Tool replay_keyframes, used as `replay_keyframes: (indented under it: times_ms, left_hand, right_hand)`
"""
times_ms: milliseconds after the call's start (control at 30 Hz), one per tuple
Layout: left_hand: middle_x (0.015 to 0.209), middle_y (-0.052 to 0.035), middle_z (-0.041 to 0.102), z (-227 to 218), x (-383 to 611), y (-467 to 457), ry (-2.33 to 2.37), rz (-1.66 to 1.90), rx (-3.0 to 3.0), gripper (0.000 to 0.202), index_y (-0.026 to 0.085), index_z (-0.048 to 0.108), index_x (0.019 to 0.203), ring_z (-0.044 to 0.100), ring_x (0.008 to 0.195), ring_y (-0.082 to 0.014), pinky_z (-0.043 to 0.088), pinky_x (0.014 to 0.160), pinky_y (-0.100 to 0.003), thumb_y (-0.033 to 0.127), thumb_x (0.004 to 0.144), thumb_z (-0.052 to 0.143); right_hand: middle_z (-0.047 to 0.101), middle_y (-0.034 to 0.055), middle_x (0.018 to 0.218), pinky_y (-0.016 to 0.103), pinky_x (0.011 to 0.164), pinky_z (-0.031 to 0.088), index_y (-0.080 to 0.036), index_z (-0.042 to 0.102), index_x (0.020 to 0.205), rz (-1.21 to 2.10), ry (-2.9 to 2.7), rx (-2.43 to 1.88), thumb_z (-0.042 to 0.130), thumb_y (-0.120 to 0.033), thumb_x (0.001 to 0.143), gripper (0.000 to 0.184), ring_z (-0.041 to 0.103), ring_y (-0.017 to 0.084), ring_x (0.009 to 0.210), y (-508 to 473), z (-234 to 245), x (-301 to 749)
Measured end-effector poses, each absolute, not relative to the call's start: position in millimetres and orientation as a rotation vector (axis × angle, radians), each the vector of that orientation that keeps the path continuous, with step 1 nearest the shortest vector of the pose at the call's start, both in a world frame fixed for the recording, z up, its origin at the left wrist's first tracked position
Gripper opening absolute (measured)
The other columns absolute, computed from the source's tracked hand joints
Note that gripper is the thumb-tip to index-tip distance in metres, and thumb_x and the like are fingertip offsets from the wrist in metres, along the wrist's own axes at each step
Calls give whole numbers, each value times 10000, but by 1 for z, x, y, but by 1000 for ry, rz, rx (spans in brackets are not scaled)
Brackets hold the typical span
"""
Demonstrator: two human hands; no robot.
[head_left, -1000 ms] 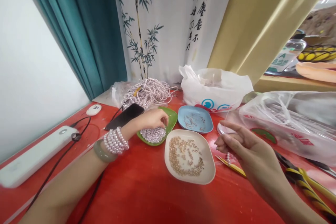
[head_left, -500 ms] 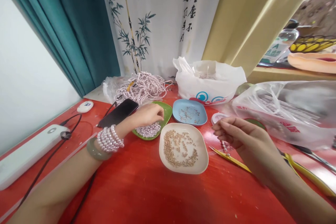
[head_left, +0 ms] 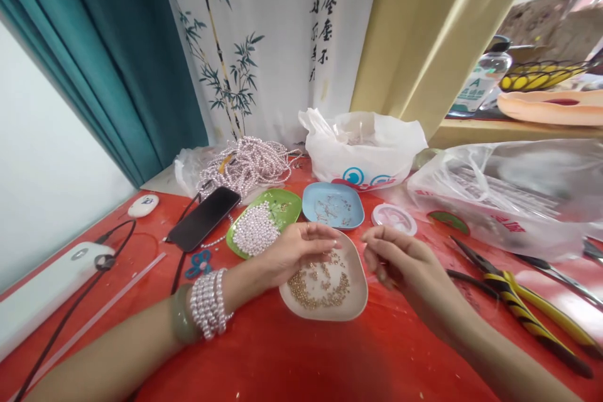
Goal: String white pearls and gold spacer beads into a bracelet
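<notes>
My left hand, with pearl bracelets and a jade-coloured bangle at its wrist, hovers over the left part of a cream plate of small gold beads. Its thumb and fingers are pinched together, and whatever lies between them is too small to make out. Just right of the plate, my right hand is closed in a pinch, its fingertips facing the left ones across a short gap. What it holds is hidden. Behind my left hand, a green plate carries pale pink pearl beads.
A blue plate with small metal pieces and a round clear-lidded case lie behind my hands. Pliers are at right, near white plastic bags. A phone, a blue flower shape and pearl strands lie leftward.
My left hand has moved right from the pearl beads on the green plate to above the cream plate, close to my right hand. The view has shifted slightly; the pliers show more fully.
</notes>
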State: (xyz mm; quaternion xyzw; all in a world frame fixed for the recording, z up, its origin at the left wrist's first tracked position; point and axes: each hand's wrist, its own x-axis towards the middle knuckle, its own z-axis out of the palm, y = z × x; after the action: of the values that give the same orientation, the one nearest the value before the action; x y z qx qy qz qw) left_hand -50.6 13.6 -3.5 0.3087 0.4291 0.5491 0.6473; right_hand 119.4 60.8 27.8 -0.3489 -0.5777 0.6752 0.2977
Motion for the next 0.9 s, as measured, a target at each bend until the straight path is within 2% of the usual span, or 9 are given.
replay_keyframes:
  times_ms: [100, 300, 500, 667, 900]
  left_hand:
    - [739, -24, 632, -6, -55, 15, 937, 1330, 637, 142, 116, 622, 760, 570, 640, -61, 454, 604, -151, 138, 642, 697]
    - [831, -70, 671, -7, -56, 16, 873, 1389, 615, 104, 112, 605, 759, 594, 629, -61, 481, 603, -137, 106, 676, 667]
    - [801, -48, 657, -7, -55, 15, 927, 1450, 579, 95, 97, 630, 762, 596, 619, -56, 500, 608, -129, 79, 674, 660]
    - [903, -74, 653, -6, -54, 14, 949, 1428, 582, 79, 78, 641, 770, 615, 619, -59, 498, 536, -97, 68, 692, 637]
    - [702, -38, 659, 1, -50, 11, 920, 1397, 523, 71, 74, 621, 716, 630, 590, -77, 493, 500, -84, 49, 658, 653]
  right_hand:
    - [572, -18, 570, 170, 439, 370, -162, 509, 630, 1845, -1631, -915, 515, -251, 744, 146, 483, 71, 474, 57, 22, 116]
    - [512, -53, 505, 168, 373, 271, -168, 465, 593, 1776, -1720, -980, 471, -235, 731, 154, 377, 43, 372, 55, 16, 116]
    - [511, -50, 516, 180, 370, 267, -178, 451, 597, 1763, -1752, -950, 449, -220, 684, 97, 379, 50, 375, 58, 18, 115]
    - [508, -41, 522, 174, 387, 296, -173, 467, 609, 1783, -1819, -909, 448, -221, 705, 109, 401, 51, 410, 65, 28, 120]
    - [520, -40, 519, 160, 394, 329, -168, 490, 617, 1772, -1995, -917, 443, -154, 723, 116, 422, 43, 404, 71, 36, 127]
